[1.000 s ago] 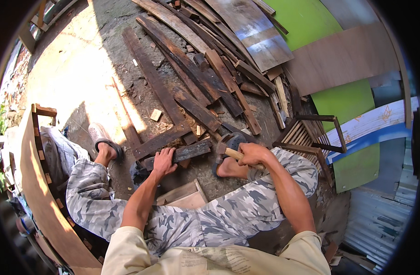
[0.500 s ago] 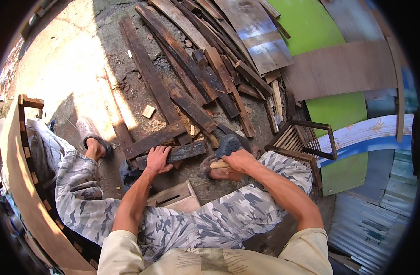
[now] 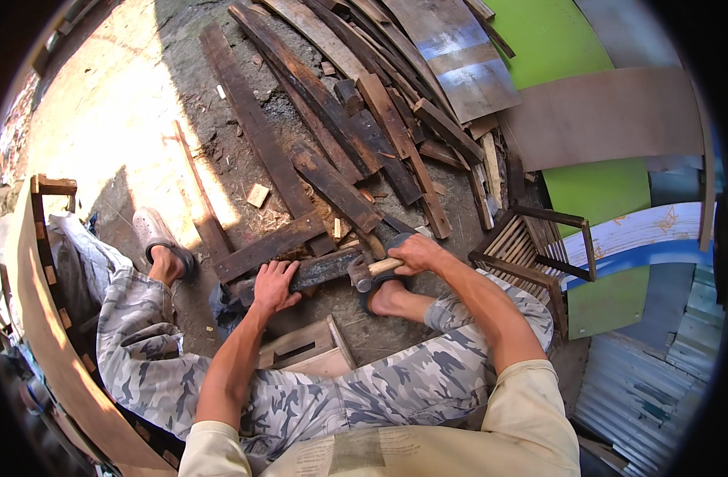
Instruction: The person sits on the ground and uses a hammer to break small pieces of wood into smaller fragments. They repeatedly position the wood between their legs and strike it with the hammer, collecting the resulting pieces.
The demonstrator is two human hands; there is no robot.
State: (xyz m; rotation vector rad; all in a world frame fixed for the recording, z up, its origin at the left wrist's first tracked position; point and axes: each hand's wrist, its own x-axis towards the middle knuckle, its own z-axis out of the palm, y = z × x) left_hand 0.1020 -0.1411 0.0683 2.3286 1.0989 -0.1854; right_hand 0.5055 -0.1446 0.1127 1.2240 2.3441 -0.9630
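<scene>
My left hand (image 3: 275, 287) lies over a dark, weathered wooden block (image 3: 329, 269), fingers across its top and thumb at its near side. My right hand (image 3: 419, 254) is closed round the pale wooden handle of a hammer (image 3: 361, 278). The hammer's head is at the right end of the block; whether it touches cannot be told. Just beyond the block, a brown board (image 3: 270, 247) lies slantwise. A dark bag-like thing (image 3: 225, 302) shows under the block's left end, partly hidden.
Long dark planks (image 3: 300, 87) lie piled ahead. A slatted wooden frame (image 3: 531, 246) stands on the right, near green panels (image 3: 598, 195) and corrugated metal sheets (image 3: 646, 397). Between my legs is a pale wooden box (image 3: 304, 346). A curved wooden piece (image 3: 50, 334) stands at left.
The hammer, blurred before, now shows clearly with its head by the block's right end. My right hand has moved slightly forward. My left hand stays on the block, its fingers slightly more spread.
</scene>
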